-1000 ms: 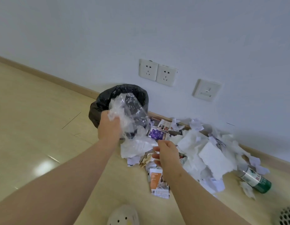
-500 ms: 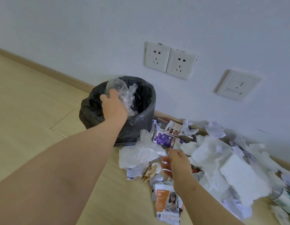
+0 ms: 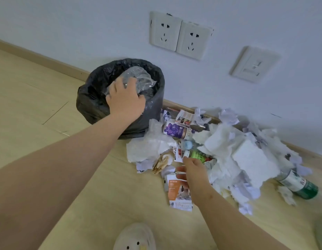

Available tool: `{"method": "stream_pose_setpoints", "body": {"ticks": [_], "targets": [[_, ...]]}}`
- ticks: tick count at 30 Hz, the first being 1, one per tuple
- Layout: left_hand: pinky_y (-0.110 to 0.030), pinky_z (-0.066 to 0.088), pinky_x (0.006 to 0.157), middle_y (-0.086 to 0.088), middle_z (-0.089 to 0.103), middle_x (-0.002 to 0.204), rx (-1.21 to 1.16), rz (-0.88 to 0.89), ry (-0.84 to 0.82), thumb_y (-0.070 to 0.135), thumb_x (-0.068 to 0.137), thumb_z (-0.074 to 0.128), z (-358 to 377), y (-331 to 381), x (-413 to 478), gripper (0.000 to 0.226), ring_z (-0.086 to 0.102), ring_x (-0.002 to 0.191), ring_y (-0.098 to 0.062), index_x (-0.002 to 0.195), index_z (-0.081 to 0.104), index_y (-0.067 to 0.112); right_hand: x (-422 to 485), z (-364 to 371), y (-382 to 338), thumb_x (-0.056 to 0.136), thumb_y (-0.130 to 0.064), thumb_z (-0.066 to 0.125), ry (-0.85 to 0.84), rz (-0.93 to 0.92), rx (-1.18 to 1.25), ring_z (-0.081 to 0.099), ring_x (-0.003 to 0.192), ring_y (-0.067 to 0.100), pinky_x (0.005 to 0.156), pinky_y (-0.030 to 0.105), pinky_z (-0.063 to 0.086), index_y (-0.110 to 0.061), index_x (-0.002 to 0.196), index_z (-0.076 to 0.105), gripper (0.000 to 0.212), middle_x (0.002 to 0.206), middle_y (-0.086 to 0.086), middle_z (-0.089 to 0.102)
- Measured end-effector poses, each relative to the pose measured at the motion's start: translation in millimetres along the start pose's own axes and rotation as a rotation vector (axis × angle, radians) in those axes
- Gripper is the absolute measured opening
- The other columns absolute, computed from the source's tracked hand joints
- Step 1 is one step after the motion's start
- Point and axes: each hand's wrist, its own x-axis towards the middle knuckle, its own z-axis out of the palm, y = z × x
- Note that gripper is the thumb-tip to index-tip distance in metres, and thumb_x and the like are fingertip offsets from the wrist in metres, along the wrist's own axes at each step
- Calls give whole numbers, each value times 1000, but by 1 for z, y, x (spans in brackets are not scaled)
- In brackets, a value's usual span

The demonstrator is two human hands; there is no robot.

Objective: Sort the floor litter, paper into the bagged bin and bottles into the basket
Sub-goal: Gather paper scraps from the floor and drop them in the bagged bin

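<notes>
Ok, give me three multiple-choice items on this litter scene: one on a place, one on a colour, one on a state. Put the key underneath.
1. Where is the left hand?
A. On the wall sockets
B. At the mouth of the bagged bin, on clear plastic
C. Flat on bare boards

2. What colour is the bin's liner?
A. White
B. Blue
C. Black

3. How is the green bottle at the far right placed?
A. Lying on its side on the floor
B. Standing upright
C. Inside the bin

Key:
1 B: its fingers curl over the plastic in the bin's opening.
2 C: the bag folded over the rim is glossy black.
3 A: its body lies along the floor beside the torn paper.
</notes>
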Motion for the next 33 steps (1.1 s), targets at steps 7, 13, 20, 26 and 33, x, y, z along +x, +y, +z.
{"method": "stream_pose_setpoints", "body": {"ticks": [7, 13, 20, 26, 33], "targets": [[-47, 39, 95, -14, 58, 115, -68, 454, 215, 16, 78, 52, 44, 15, -99, 28, 53, 111, -34, 103, 64, 12, -18, -25, 44, 98, -23, 43, 27, 81, 8, 49, 55, 15, 53, 25, 39, -14, 99, 52, 12, 73, 4, 57], [-26, 37, 83, -2, 51, 120, -295, 255, -591, 14, 91, 50, 110, 12, -197, 26, 49, 110, -19, 115, 57, 17, -26, -49, 97, 96, -25, 48, 79, 143, -36, 52, 58, 14, 55, 25, 41, -14, 102, 50, 13, 77, 2, 58], [-30, 42, 88, -5, 54, 124, -66, 236, -1093, 22, 95, 48, 159, -15, -290, 30, 54, 109, -20, 124, 52, 19, -46, -79, 172, 96, -19, 47, 89, 277, -134, 49, 60, 14, 50, 21, 38, -13, 97, 50, 6, 80, 6, 56], [-29, 41, 92, -3, 52, 130, 91, 424, -1328, 17, 96, 43, 170, -33, -350, 33, 51, 116, -20, 128, 48, 16, -93, -98, 269, 88, -29, 53, 99, 441, -250, 58, 84, 25, 73, 31, 42, -23, 90, 52, 6, 102, 11, 65], [-28, 41, 71, 3, 55, 93, 239, 618, -1431, 22, 96, 39, 174, -39, -368, 25, 52, 82, -16, 116, 52, 17, -154, -111, 335, 90, -20, 51, 94, 647, -245, 57, 79, 26, 71, 35, 49, -18, 96, 51, 6, 78, 2, 55]]}}
